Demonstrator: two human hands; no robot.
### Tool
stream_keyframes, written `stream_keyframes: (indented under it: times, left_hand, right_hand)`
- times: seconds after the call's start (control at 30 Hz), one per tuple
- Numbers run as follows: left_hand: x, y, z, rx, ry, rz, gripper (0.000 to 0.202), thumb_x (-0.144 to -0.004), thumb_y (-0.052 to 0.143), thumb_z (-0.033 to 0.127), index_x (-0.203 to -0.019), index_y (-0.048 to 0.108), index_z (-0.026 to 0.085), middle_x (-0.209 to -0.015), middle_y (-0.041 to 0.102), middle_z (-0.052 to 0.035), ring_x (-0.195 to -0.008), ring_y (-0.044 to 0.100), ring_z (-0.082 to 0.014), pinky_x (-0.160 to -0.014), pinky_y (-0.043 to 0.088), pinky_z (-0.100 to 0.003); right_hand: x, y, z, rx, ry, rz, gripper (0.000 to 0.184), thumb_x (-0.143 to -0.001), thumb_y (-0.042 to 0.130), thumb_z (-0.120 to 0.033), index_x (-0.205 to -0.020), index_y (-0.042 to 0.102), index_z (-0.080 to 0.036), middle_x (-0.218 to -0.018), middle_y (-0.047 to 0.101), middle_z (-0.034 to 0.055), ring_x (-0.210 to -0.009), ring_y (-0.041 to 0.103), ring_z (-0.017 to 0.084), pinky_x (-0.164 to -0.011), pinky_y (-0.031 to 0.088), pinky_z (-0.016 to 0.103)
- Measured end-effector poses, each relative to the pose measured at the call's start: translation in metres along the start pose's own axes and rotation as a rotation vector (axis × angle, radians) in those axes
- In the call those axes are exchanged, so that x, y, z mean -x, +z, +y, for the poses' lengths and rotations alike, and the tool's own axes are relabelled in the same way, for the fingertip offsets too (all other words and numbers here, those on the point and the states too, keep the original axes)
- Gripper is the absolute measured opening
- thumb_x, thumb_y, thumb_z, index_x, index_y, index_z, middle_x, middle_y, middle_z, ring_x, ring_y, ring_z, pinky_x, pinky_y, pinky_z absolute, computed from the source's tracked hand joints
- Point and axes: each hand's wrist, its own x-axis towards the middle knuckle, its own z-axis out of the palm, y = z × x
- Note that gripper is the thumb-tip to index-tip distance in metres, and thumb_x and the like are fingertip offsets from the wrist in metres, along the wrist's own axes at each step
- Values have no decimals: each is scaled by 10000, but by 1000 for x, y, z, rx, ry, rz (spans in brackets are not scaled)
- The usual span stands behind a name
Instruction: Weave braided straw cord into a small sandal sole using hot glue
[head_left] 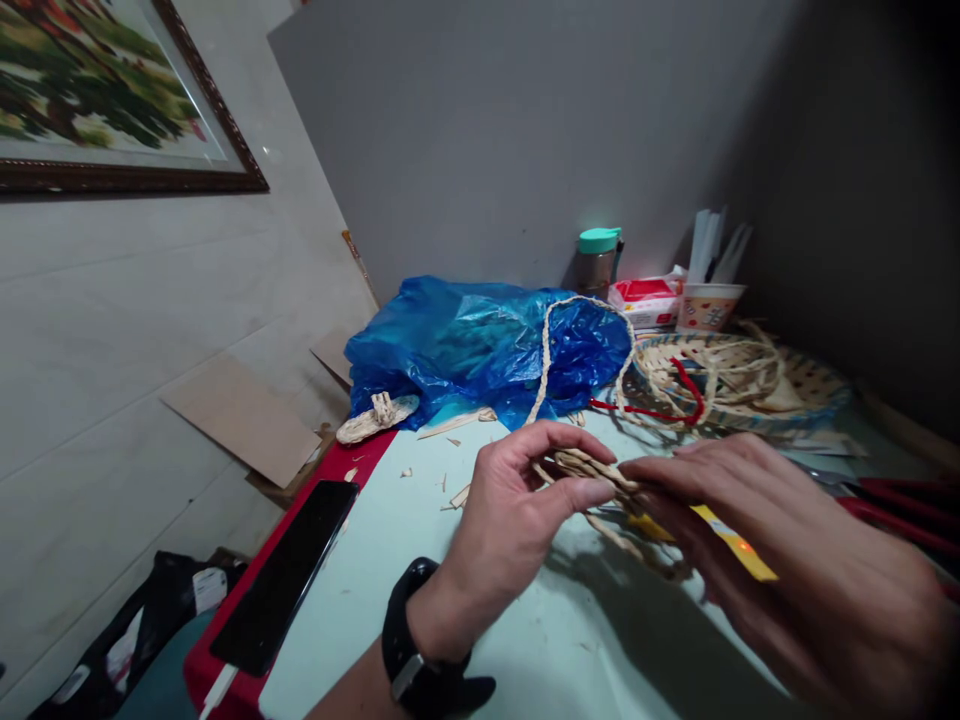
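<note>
My left hand [517,510], with a black watch on its wrist, pinches a small coil of braided straw cord [581,465] between thumb and fingers. At the coil's right end, the fingertips of my right hand [780,540] close on the same cord; this hand is partly blurred. A long tail of the cord loops up behind the hands, over a crumpled blue plastic bag [465,340]. Something flat and yellow [739,545] shows beside the right fingers, and I cannot tell whether it is held. A small woven straw sandal [377,417] lies left of the bag.
A woven basket [825,385] holds straw strands, with a red cord [686,390] at its edge. Behind stand a paper cup [710,307], a tissue pack [646,300] and a green-lidded bottle [598,262]. A phone [285,575] lies on the left edge; straw scraps dot the tabletop [390,560].
</note>
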Motion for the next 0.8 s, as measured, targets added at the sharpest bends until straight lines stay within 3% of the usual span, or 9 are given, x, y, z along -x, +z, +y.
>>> stream_keyframes:
  times: [0.13,0.33,0.53,0.67,0.8]
  left_hand:
    - [0,-1,-3,52,-16,-17,132,-739,803,148,-849,743,190,-789,665,34,-710,554,-99,-667,435,-216]
    - [1,0,-5,166,-22,-107,193,-812,770,163,-1000,752,204,-868,688,13,-752,610,-100,-726,495,-209]
    - [-2,1,-6,280,-39,-159,243,-861,728,168,-1094,765,224,-895,708,8,-760,626,-90,-762,517,-206]
    - [-3,0,-7,178,-56,-121,316,-812,761,122,-1096,784,258,-889,733,20,-786,624,-82,-771,493,-179]
    - [-2,2,-7,233,-100,-182,482,-742,800,75,-1162,763,308,-803,760,36,-742,644,-77,-750,502,-173]
  right_hand:
    - [-4,-8,4,-90,43,-18,164,-1056,474,-269,-1149,608,-262,-890,610,3,-789,582,144,-665,486,230]
    - [0,-14,12,-234,211,-38,122,-1020,567,-363,-1083,666,-329,-1015,653,-27,-919,631,160,-726,524,229]
    - [-1,-18,13,-200,195,-22,130,-1007,585,-343,-1102,672,-331,-1018,652,-31,-900,632,154,-762,515,240]
    - [-5,-22,12,-166,138,15,141,-1011,564,-298,-1105,665,-327,-999,652,-14,-932,618,186,-794,487,301]
    - [-8,-27,13,-79,83,38,172,-1013,547,-263,-1137,657,-310,-1045,659,0,-975,615,197,-780,483,313]
